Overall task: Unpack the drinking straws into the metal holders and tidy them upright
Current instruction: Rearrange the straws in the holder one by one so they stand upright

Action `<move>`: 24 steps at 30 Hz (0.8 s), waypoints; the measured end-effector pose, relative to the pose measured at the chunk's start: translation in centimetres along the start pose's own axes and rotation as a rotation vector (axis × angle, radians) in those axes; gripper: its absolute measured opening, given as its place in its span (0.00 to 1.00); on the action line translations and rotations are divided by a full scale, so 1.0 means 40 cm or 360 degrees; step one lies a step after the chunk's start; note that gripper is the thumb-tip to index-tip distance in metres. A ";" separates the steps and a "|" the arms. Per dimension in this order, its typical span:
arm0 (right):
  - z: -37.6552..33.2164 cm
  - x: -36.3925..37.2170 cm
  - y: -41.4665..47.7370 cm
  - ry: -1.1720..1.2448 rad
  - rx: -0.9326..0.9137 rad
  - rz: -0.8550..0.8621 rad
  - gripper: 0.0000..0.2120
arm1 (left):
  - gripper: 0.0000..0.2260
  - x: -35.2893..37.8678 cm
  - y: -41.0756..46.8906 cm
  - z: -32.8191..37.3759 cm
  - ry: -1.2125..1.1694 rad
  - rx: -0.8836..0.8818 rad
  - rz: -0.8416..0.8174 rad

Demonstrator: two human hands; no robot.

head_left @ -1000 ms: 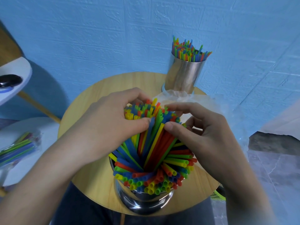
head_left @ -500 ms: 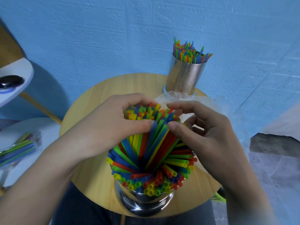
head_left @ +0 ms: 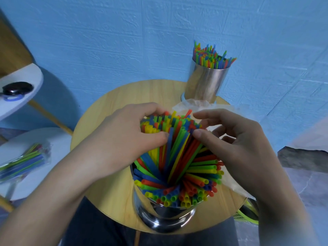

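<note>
Blue textured wall (head_left: 124, 41) rises behind a round wooden counter (head_left: 110, 107). At its near edge stands a metal holder (head_left: 165, 217), packed with straws (head_left: 177, 157) in red, blue, green and yellow. Those at the rim splay outward, while a middle bundle leans away from me. My left grip (head_left: 124, 139) curls round the top of that bundle from the left, thumb pressed on a blue straw. My right grip (head_left: 236, 148) closes on it from the right, thumb against the red and green straws, index finger arched over the tips; whether that finger touches I cannot tell. Clear plastic wrapping (head_left: 195, 103) lies crumpled on the counter beyond my grips, reaching the foot of a second holder (head_left: 205, 84) filled with nearly upright straws. Off to the left, on a lower white counter (head_left: 53, 139), lies a clear bag of straws (head_left: 23, 162).
</note>
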State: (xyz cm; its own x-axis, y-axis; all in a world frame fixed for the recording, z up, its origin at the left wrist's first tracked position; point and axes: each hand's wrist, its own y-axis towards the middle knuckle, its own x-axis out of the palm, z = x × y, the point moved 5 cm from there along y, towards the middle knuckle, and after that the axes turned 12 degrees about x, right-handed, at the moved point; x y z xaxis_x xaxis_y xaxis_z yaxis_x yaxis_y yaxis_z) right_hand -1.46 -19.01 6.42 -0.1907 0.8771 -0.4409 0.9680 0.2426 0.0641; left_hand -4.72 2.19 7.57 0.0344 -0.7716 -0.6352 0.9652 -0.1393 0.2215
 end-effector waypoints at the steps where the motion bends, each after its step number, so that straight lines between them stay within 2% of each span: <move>1: 0.002 0.000 0.002 -0.0003 0.0009 0.0004 0.09 | 0.17 -0.003 -0.001 0.001 -0.0019 0.0014 -0.0021; 5: -0.003 0.004 0.009 0.0036 0.0012 0.0016 0.07 | 0.23 -0.005 -0.001 0.017 -0.0123 0.0046 -0.0215; 8: -0.011 0.005 0.006 0.0097 0.0009 -0.0024 0.10 | 0.31 -0.005 0.010 0.024 0.0049 0.0019 -0.0260; 11: -0.012 -0.001 -0.002 0.0137 0.0012 -0.0087 0.12 | 0.28 0.005 0.026 0.022 0.0201 0.0000 -0.0210; 17: 0.007 -0.008 -0.015 0.0050 0.0061 -0.0167 0.13 | 0.15 0.002 0.019 0.024 0.0440 -0.0052 -0.0016; 21: 0.007 -0.011 -0.017 -0.0043 0.0079 -0.0175 0.11 | 0.16 0.002 0.008 0.041 0.0648 -0.0106 0.0006; 24: 0.009 -0.018 -0.017 -0.0017 0.0106 -0.0151 0.07 | 0.22 -0.010 0.002 0.054 0.0671 -0.0118 -0.0123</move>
State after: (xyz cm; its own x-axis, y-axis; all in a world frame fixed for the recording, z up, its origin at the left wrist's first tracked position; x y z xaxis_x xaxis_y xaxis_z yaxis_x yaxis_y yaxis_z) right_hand -1.91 -19.94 6.37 -0.2806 0.8470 -0.4515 0.9544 0.2960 -0.0378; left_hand -5.22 1.14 9.45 0.0492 -0.4375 -0.8979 0.9845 -0.1300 0.1173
